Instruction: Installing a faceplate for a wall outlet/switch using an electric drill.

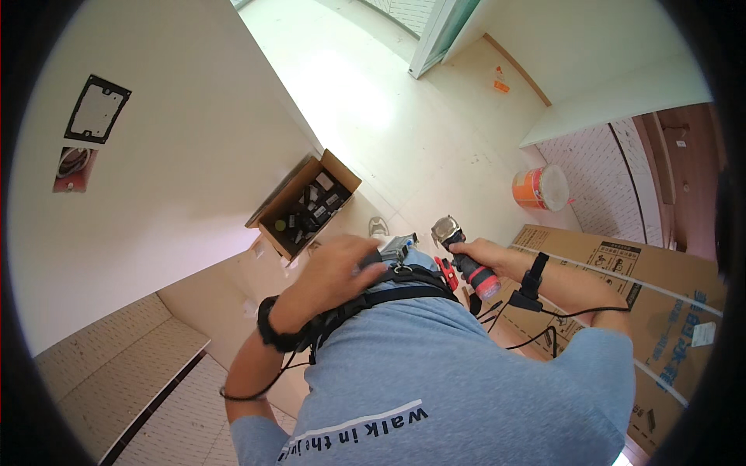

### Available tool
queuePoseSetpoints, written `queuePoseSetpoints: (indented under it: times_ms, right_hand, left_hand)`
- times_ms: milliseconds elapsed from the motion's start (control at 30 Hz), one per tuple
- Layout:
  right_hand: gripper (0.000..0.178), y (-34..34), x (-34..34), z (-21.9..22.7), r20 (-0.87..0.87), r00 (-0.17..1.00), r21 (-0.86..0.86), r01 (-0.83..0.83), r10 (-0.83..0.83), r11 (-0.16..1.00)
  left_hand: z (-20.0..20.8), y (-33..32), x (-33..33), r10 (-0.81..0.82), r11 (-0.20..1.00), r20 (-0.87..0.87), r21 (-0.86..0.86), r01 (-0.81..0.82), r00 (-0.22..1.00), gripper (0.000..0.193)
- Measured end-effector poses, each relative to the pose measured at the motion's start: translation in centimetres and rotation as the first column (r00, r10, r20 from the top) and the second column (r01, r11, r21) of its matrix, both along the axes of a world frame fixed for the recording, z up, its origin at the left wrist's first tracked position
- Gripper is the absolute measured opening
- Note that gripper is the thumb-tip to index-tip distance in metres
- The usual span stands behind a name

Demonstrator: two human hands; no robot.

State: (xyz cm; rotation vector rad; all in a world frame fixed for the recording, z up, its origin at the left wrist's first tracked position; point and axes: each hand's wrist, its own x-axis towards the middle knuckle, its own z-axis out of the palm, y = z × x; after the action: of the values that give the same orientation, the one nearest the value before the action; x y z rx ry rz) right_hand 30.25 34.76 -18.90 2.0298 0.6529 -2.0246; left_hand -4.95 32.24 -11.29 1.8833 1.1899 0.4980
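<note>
Now the person stands beside the white wall [179, 155]; the right hand [475, 252] has its fingers wrapped tight around a red and black power tool [465, 264], its metal head pointing to about 11 o'clock; the left hand [338, 268] lies with loosely curled fingers over a grey pouch [392, 250] on the chest harness [388, 291], pinching nothing that I can see; an open cardboard box [305, 203] of small parts sits on the floor at 10 o'clock from this hand; I judge the step is fetching a piece; the next move calls for a careful pinch.
</note>
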Motion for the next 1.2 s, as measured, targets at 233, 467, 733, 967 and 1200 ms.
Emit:
queuePoseSetpoints:
  times_ms: [233,467,733,967,1200]
  right_hand:
    - [0.045,1.4,-1.0,0.2,-0.016,0.991,0.096,-0.131,0.133,0.987]
    - [0.057,-1.2,1.2,-3.1,-0.040,0.966,0.199,-0.242,0.255,0.950]
    - [0.038,-2.2,2.0,0.9,-0.119,0.992,-0.112,0.031,-0.045,0.993]
    - [0.039,1.7,0.9,5.3,-0.367,0.901,0.423,0.383,-0.230,0.821]
    - [0.045,8.5,-12.7,10.9,-0.614,0.687,0.781,0.455,0.389,0.429]
  left_hand:
    - [-6.3,3.9,12.7,-0.520,0.784,0.069,-0.357,0.507,0.852,0.060]
    - [-7.8,2.2,14.2,-0.426,0.837,0.118,-0.326,0.440,0.897,0.054]
    - [-8.0,1.9,12.8,-0.401,0.887,-0.029,-0.260,0.381,0.916,0.041]
    - [-8.7,3.9,5.2,-0.232,0.972,-0.055,0.017,0.233,0.971,0.052]
    - [3.2,5.5,-17.1,0.772,0.414,0.029,0.736,-0.536,0.635,0.040]
